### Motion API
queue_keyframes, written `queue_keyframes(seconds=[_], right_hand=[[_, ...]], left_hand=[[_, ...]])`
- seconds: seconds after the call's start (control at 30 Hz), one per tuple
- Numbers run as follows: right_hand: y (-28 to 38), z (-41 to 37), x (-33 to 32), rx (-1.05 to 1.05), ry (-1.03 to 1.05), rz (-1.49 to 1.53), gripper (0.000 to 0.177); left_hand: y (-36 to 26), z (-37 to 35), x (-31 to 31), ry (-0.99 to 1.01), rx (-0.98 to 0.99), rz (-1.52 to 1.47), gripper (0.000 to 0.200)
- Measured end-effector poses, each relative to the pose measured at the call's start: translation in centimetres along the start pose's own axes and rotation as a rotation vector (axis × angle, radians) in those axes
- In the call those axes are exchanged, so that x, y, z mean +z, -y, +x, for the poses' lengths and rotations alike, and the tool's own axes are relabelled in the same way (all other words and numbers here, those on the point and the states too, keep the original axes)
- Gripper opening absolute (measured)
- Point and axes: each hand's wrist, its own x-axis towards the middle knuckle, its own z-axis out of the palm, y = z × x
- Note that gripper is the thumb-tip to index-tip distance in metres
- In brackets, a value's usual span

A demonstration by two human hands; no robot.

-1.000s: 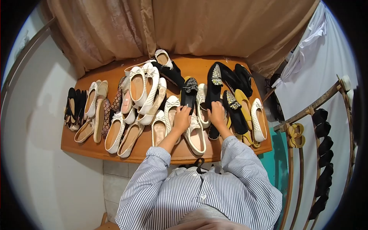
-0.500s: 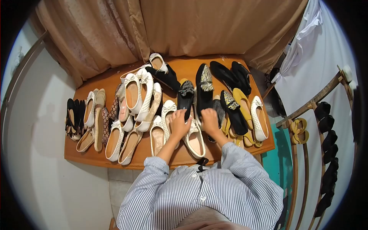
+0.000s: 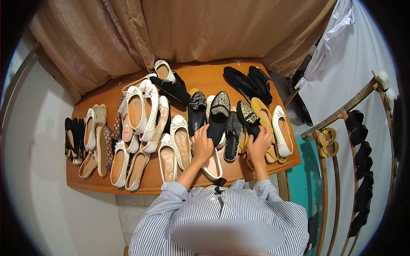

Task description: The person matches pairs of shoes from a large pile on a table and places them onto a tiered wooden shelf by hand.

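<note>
Nearest the viewer is a striped shirt (image 3: 158, 217), its cuffs at the near edge of a wooden table (image 3: 205, 72). At that edge a white shoe (image 3: 211, 165) lies partly beneath the left hand (image 3: 203, 143). The left fingers are bent at the heel end of a black shoe with a beaded toe (image 3: 220, 110); whether they grip it cannot be told. The right hand (image 3: 259, 147) has its fingers parted over the heel of a black shoe with a jewelled toe (image 3: 247, 112); firmness of hold cannot be determined. Both of these lie with toes away from the wearer, which presumably puts their heels within easiest reach.

Between them lies a black open-backed shoe (image 3: 232, 132), toe likewise away. Right of the right hand are a yellow shoe (image 3: 261, 109) and a white quilted shoe (image 3: 282, 130). To the left, white bow shoes (image 3: 136, 111) rest atop others, probably stacked to save room.

Farther back, a pair of plain black shoes (image 3: 241, 83) lies apart from the nearer row. A brown curtain (image 3: 205, 34) hangs behind the table.
</note>
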Motion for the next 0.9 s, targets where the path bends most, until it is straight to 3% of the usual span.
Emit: queue_keyframes(seconds=[0.03, 0.1, 0.2, 0.23, 0.33, 0.4, 0.53, 0.6, 0.63, 0.67, 0.73, 0.87, 0.9], right_hand=[[-1.6, -0.1, 0.0, 0.002, 0.000, -0.002, 0.034], [-4.0, -0.4, -0.3, 0.249, 0.463, -0.140, 0.033], [-4.9, -0.3, -0.7, 0.174, 0.441, 0.102, 0.035], [-4.5, 0.0, -0.8, 0.140, 0.345, 0.229, 0.033], [-0.9, 1.4, -1.9, 0.144, 0.244, 0.402, 0.031], [1.7, 1.6, -1.9, 0.076, 0.173, 0.473, 0.028], [7.2, 0.4, -2.4, -0.229, 0.234, 0.429, 0.022], [9.2, -1.2, -1.8, -0.426, 0.311, 0.505, 0.023], [10.0, -1.7, -1.6, -0.543, 0.331, 0.519, 0.028], [10.5, -2.0, -1.8, -0.598, 0.381, 0.570, 0.030], [10.1, -2.5, -1.0, -0.403, 0.508, 0.884, 0.030], [7.2, -2.3, 4.3, -0.095, 0.169, 0.593, 0.038], [6.7, -2.2, 4.8, 0.116, 0.413, 0.634, 0.042]], left_hand=[[-0.1, -0.2, 0.3, -0.017, -0.003, -0.060, 0.049], [-0.1, -0.3, 0.8, -0.032, 0.001, -0.119, 0.050], [-0.7, -0.4, 1.4, -0.023, -0.017, -0.135, 0.050], [-1.1, -0.3, 1.4, 0.015, -0.030, -0.157, 0.051], [-1.6, -0.1, 1.1, 0.075, -0.041, -0.183, 0.047], [-0.9, 0.2, 1.1, 0.114, -0.140, -0.292, 0.042], [-1.1, 1.4, -1.1, 0.197, -0.444, -0.839, 0.041], [-1.5, 1.8, -2.6, 0.265, -0.476, -0.995, 0.040], [-3.1, 2.0, -4.2, 0.206, -0.531, -0.747, 0.039], [-0.8, 1.7, -3.2, 0.090, -0.570, -0.907, 0.037], [2.6, 1.3, -3.1, 0.054, -0.610, -0.926, 0.035], [3.6, 0.8, -3.7, -0.151, -0.622, -0.941, 0.038], [3.6, 0.9, -3.9, -0.143, -0.636, -0.974, 0.039]])
